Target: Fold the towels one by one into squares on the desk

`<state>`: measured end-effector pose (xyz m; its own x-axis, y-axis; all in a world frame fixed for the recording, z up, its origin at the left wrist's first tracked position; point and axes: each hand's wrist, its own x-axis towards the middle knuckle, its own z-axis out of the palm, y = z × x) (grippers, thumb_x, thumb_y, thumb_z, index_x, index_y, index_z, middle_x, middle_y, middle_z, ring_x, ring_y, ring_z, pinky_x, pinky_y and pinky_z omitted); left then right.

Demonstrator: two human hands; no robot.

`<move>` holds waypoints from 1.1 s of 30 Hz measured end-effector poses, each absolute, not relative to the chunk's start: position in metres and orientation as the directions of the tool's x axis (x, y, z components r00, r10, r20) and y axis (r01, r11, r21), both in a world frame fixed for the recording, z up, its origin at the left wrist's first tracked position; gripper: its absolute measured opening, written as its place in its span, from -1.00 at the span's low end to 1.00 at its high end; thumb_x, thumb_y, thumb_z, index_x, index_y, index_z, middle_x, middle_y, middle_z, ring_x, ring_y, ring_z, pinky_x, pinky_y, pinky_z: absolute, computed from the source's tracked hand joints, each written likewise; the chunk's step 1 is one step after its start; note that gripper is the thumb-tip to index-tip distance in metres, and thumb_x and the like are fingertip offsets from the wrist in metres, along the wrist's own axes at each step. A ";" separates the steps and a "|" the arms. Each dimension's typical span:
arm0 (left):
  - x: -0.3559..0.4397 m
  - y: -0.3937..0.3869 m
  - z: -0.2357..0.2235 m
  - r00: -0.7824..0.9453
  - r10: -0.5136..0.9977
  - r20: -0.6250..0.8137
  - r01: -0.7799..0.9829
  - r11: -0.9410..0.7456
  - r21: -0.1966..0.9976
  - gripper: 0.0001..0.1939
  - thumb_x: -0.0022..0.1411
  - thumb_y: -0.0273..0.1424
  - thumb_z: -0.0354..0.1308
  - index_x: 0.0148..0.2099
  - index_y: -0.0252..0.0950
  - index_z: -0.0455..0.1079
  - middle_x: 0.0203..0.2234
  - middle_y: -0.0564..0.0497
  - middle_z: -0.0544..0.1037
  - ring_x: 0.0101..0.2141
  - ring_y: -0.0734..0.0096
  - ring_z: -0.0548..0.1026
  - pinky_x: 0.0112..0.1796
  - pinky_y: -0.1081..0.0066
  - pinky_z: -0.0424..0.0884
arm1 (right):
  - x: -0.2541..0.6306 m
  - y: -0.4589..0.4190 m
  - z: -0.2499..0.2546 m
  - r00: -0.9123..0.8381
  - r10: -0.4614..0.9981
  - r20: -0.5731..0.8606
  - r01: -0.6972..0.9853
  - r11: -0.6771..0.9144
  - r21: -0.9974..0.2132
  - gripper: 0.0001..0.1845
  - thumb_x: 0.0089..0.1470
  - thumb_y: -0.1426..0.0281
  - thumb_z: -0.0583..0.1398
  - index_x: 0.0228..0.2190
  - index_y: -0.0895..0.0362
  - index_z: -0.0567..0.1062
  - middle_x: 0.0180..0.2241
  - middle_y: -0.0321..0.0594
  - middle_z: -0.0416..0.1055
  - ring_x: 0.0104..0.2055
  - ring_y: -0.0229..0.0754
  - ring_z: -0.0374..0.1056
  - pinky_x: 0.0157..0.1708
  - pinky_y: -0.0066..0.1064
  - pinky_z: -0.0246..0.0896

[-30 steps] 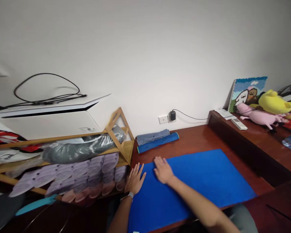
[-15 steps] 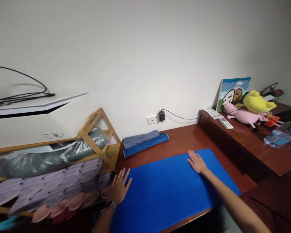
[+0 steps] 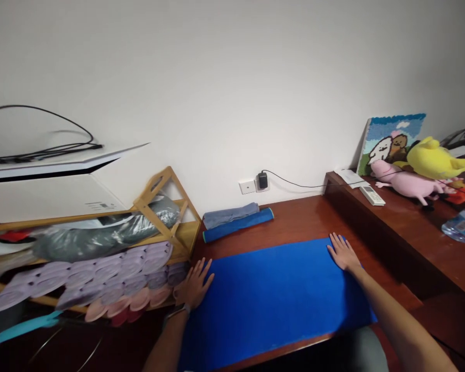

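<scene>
A blue cloth or mat (image 3: 271, 294) lies spread flat on the reddish-brown wooden desk (image 3: 302, 217). My left hand (image 3: 196, 284), with a band on its wrist, rests palm down at the mat's left edge, fingers spread. At the far right corner of the mat, my right hand (image 3: 344, 253) lies flat with its fingers stretched out. Neither hand grips anything. Behind the mat, against the wall, are a folded grey-blue cloth (image 3: 230, 215) and a folded or rolled blue cloth (image 3: 238, 225) with a green edge.
On the left stands a wooden rack (image 3: 170, 206) with several purple slippers (image 3: 108, 268) and a white box (image 3: 58, 199) on top. A raised shelf (image 3: 403, 227) on the right bears a remote control (image 3: 372, 196), plush toys (image 3: 406, 181) and a plastic bottle (image 3: 463, 226). A charger (image 3: 262, 180) sits in the wall socket.
My right hand has slid right across the mat, from near its left side to the far right corner. The left hand stays at the left edge. The camera view has shifted somewhat.
</scene>
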<state>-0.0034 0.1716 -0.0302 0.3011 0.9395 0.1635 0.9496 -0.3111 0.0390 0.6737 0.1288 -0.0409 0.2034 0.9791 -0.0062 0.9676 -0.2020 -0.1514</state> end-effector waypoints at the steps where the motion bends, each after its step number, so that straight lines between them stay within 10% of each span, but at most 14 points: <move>1: -0.001 0.170 -0.028 0.295 0.942 0.160 0.952 -0.305 0.039 -0.34 0.50 -0.03 -0.18 0.52 -0.13 0.04 0.47 -0.10 0.14 0.43 0.13 0.11 0.36 -0.02 0.11 | 0.676 0.129 -0.041 0.204 0.979 -0.017 0.968 -0.204 -0.148 -0.16 0.35 0.01 -0.23 0.47 0.20 -0.05 0.51 -0.16 -0.15 0.55 -0.03 -0.31 0.49 -0.06 -0.40; 9: 0.009 0.159 -0.023 0.260 0.951 0.168 0.956 -0.278 0.094 -0.34 0.51 -0.01 -0.22 0.52 -0.11 0.03 0.48 -0.07 0.12 0.44 0.17 0.10 0.38 0.02 0.05 | 0.639 0.153 -0.005 0.229 0.968 -0.099 0.959 -0.242 -0.147 -0.19 0.29 0.12 -0.13 0.44 0.25 0.08 0.48 -0.01 -0.03 0.52 0.05 -0.17 0.47 0.02 -0.27; 14: 0.010 0.156 -0.023 0.259 0.951 0.170 0.951 -0.282 0.125 -0.34 0.52 0.00 -0.21 0.52 -0.12 0.04 0.48 -0.10 0.11 0.45 0.17 0.07 0.39 0.02 0.01 | 0.433 0.167 0.027 -0.069 0.988 0.137 0.956 0.105 -0.273 -0.21 0.36 0.15 -0.21 0.44 0.35 0.04 0.49 0.04 -0.10 0.54 0.05 -0.23 0.48 -0.03 -0.35; 21: 0.009 0.154 -0.023 0.265 0.952 0.151 0.953 -0.282 0.107 -0.35 0.52 -0.05 -0.17 0.51 -0.16 0.06 0.48 -0.14 0.10 0.45 0.15 0.07 0.39 0.02 0.03 | 0.203 0.142 0.015 -0.477 0.878 0.035 0.769 0.436 -0.468 -0.26 0.40 0.16 -0.18 0.45 0.25 0.01 0.49 -0.03 -0.14 0.54 -0.02 -0.25 0.48 -0.03 -0.34; 33: 0.006 0.158 -0.024 0.258 0.949 0.179 0.952 -0.282 0.121 -0.36 0.52 -0.01 -0.20 0.52 -0.09 0.03 0.48 -0.06 0.13 0.44 0.18 0.09 0.39 0.03 0.03 | 0.527 0.123 -0.024 0.007 1.000 -0.002 0.975 -0.007 -0.222 -0.19 0.35 0.00 -0.20 0.45 0.13 0.08 0.49 -0.12 -0.07 0.53 0.00 -0.18 0.48 -0.02 -0.30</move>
<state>0.0060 0.1578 -0.0245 0.2584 0.9492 0.1795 0.9518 -0.2820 0.1206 0.5272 0.1234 -0.0236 0.0071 1.0000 -0.0020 0.9750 -0.0073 -0.2220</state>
